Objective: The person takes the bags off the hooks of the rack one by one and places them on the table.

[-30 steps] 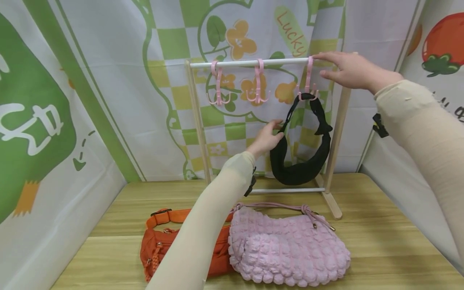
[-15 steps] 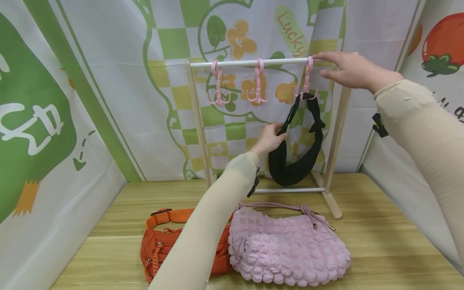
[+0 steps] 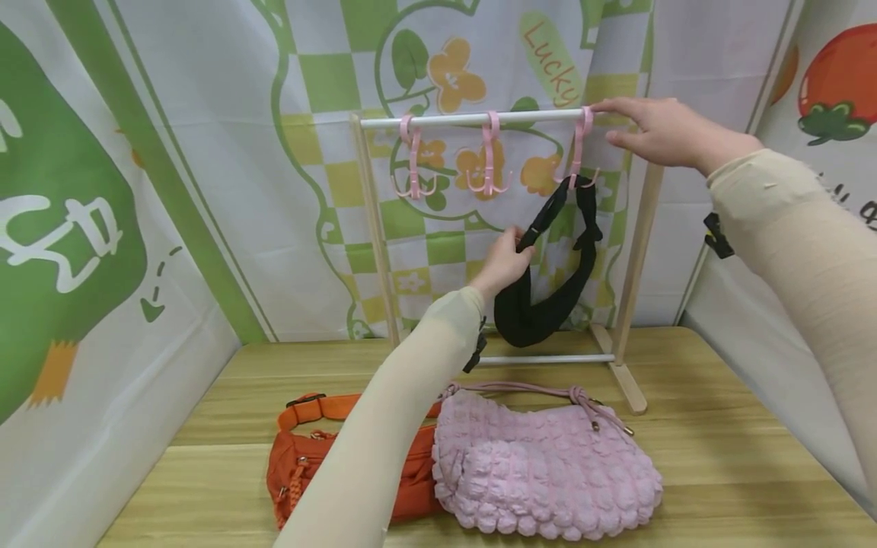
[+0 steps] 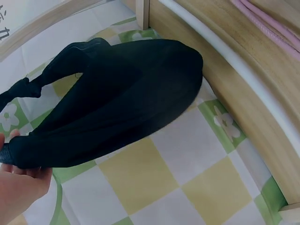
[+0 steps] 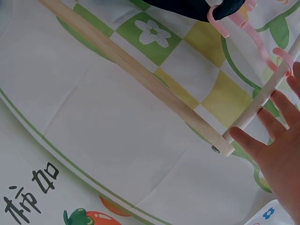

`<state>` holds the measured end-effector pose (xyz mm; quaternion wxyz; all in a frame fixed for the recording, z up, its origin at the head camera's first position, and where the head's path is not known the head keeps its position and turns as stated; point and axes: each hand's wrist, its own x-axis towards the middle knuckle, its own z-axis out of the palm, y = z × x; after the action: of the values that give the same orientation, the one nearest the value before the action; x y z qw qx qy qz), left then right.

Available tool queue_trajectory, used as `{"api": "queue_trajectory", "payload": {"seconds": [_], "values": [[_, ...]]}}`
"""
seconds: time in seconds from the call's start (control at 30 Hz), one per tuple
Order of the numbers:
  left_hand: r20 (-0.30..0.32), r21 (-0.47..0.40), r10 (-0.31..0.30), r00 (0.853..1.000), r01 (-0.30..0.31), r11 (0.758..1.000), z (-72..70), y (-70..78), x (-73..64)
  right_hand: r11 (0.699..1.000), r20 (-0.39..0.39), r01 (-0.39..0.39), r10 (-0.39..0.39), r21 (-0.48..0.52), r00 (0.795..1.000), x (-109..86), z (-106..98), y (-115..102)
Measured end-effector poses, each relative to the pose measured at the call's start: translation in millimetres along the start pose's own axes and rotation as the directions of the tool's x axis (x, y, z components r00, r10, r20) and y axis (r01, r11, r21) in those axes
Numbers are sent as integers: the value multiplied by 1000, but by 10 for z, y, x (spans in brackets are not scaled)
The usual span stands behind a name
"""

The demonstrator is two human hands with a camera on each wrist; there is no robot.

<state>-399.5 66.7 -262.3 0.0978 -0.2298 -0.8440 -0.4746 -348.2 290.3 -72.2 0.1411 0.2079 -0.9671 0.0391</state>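
A black shoulder bag [image 3: 530, 323] with a knotted strap hangs from the rightmost pink hook [image 3: 578, 148] on the rack's white rod [image 3: 445, 120]. My left hand [image 3: 503, 262] grips the bag at its left side, where strap meets body; in the left wrist view the fingers of that hand [image 4: 21, 192] curl behind the fabric. The bag is drawn leftward and its hook tilts. My right hand [image 3: 674, 133] is by the rod's right end, fingers extended, fingertips at the top of that hook. In the right wrist view its spread fingers lie along the rod [image 5: 267, 93].
Two more pink hooks [image 3: 414, 164] hang on the rod without bags. On the wooden table [image 3: 719, 426] in front lie an orange waist bag [image 3: 418, 479], partly behind my left forearm, and a pink puffy bag [image 3: 548, 472]. A wooden post [image 3: 640, 251] supports the rack's right side.
The black bag has swung left and its hook has tilted with it. My left hand has gone from touching the bag's side to gripping it. The right hand stays put.
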Motion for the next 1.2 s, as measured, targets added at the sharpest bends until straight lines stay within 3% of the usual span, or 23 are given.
{"api": "queue_trajectory", "payload": {"seconds": [0.4,0.67,0.83,1.07,1.2], "values": [[-32,-148,-2,999,-3,989,-101,126,-32,1000,-4,10,-10,2,1000,-5,-5,-6],[-38,-186,-1,999,-6,982,-204,264,-15,1000,-9,10,-10,7,1000,-12,-7,-14],[-47,-253,18,999,-29,967,-245,365,3,1000,-13,7,-7,4,1000,-10,-9,-15],[-45,-378,25,999,-40,925,-303,516,9,1000,-9,4,-4,14,1000,-9,-8,-16],[-45,-387,25,999,-40,921,-322,586,23,1000,-6,2,-2,19,1000,-17,-10,-18]]}}
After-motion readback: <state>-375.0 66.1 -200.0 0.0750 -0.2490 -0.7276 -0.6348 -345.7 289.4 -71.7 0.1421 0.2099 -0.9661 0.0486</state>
